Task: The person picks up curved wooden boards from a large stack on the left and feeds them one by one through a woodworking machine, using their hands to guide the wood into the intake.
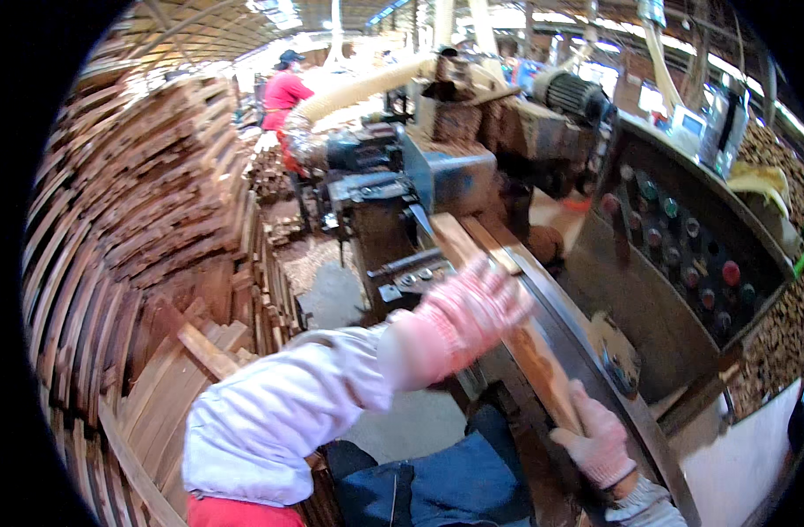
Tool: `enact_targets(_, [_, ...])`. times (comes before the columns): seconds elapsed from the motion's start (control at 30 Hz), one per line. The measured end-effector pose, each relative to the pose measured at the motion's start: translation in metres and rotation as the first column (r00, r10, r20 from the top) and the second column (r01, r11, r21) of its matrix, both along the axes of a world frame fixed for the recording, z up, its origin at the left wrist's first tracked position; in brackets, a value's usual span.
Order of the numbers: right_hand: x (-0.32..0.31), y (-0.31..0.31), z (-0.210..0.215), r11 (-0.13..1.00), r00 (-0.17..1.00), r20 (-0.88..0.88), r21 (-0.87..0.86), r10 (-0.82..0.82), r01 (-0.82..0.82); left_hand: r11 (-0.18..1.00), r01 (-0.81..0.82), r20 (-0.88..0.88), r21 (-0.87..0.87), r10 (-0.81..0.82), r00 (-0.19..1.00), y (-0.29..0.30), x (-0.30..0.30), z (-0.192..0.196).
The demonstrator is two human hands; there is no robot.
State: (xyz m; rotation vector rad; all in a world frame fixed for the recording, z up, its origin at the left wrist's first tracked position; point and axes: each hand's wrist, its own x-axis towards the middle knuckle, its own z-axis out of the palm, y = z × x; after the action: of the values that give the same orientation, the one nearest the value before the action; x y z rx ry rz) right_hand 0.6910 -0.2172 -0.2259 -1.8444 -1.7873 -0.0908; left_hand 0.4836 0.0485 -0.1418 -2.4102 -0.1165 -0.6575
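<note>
A long reddish-brown wooden board (547, 376) lies lengthwise on the machine bed, beside a grey metal guide rail (567, 314). My left hand (470, 309), in a pink-and-white knit glove, reaches across the board's middle with its fingers bent over it; they are slightly blurred. At the board's near end, my right hand (599, 439), gloved alike, grips it with the thumb on the left side and the fingers on the right. The board's far end (450, 233) points toward the machine's blue metal housing (455, 171). Another narrow wooden strip (492, 246) lies alongside it.
Tall stacks of wooden strips (138, 193) line the left. A slanted control panel (683, 250) with coloured buttons stands right of the bed. An electric motor (571, 95) and a pale dust hose (367, 90) are behind the machine. A person in red (283, 92) stands far back left.
</note>
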Motion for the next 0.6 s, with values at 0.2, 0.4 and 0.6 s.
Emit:
enact_targets(0.2, [0.037, -0.098, -0.020, 0.896, 0.939, 0.158, -0.288, -0.305, 0.339, 0.869, -0.462, -0.198, -0.177, 0.429, 0.882, 0.056, -0.113, 0.018])
enact_targets(0.4, [0.074, 0.009, -0.057, 0.913, 0.887, 0.216, 0.062, -0.407, 0.404, 0.556, -0.824, -0.186, -0.109, 0.803, 0.566, 0.028, -0.311, 0.028])
enact_targets(0.6, [0.079, 0.221, -0.053, 0.931, 0.988, -0.069, 0.330, -0.139, 0.154, 0.128, -0.992, -0.453, 0.013, 0.885, 0.108, -0.036, -0.404, 0.000])
